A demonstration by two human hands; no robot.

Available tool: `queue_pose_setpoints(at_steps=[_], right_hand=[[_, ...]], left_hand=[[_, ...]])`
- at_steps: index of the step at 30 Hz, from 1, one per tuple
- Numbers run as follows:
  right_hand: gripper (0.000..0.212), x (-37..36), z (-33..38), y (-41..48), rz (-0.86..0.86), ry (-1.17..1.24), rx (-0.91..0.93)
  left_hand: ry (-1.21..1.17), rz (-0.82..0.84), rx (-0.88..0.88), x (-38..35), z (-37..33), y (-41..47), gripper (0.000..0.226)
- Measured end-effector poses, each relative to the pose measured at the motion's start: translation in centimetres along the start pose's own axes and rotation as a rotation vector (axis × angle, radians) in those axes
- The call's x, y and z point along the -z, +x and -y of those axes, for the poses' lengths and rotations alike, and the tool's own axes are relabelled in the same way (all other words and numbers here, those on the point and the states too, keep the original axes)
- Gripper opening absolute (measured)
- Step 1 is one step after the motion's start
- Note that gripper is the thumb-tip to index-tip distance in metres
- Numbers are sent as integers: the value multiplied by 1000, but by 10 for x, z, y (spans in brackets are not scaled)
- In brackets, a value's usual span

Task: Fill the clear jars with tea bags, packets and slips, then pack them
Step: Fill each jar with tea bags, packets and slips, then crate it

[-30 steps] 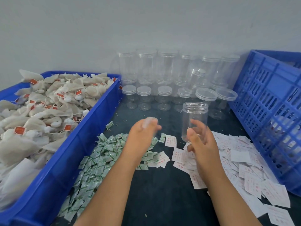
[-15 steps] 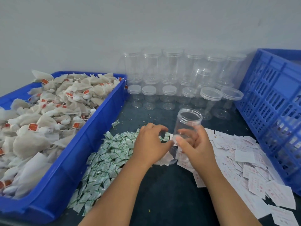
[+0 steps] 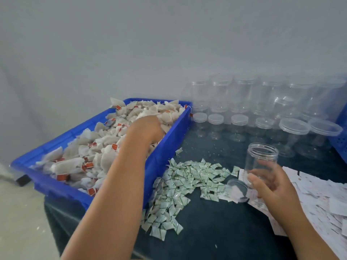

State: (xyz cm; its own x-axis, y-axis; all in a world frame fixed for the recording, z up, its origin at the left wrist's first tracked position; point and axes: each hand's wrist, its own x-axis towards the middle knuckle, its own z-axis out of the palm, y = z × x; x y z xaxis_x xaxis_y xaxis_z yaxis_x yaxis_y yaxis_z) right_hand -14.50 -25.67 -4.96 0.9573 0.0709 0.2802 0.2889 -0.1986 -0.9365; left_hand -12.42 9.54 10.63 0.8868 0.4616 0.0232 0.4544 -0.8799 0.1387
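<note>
While the right hand (image 3: 272, 184) grips an open clear jar (image 3: 262, 158), left hand (image 3: 147, 128) sits among tea bags (image 3: 105, 160); grip unseen.

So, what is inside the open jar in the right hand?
The jar looks empty through its clear upper wall. The right hand covers its lower part, so that is hidden.

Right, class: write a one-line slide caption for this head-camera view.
Left hand in the blue bin of tea bags, right hand holding an open clear jar.
</note>
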Motion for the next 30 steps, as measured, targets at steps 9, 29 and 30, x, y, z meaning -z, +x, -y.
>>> queue_pose_setpoints(at_steps=[9,29,30], right_hand=[[52,2,-10,0,19,-23,-25],[58,-3,-2,-4,201,-81,33],[62,-3,-1,-4,215,-98,40]], left_hand=[[88,47,188,-29,48,26,32],[-829,32,-662,19,-58,-63,9],[-721,76,-719,19,-64,-68,10]])
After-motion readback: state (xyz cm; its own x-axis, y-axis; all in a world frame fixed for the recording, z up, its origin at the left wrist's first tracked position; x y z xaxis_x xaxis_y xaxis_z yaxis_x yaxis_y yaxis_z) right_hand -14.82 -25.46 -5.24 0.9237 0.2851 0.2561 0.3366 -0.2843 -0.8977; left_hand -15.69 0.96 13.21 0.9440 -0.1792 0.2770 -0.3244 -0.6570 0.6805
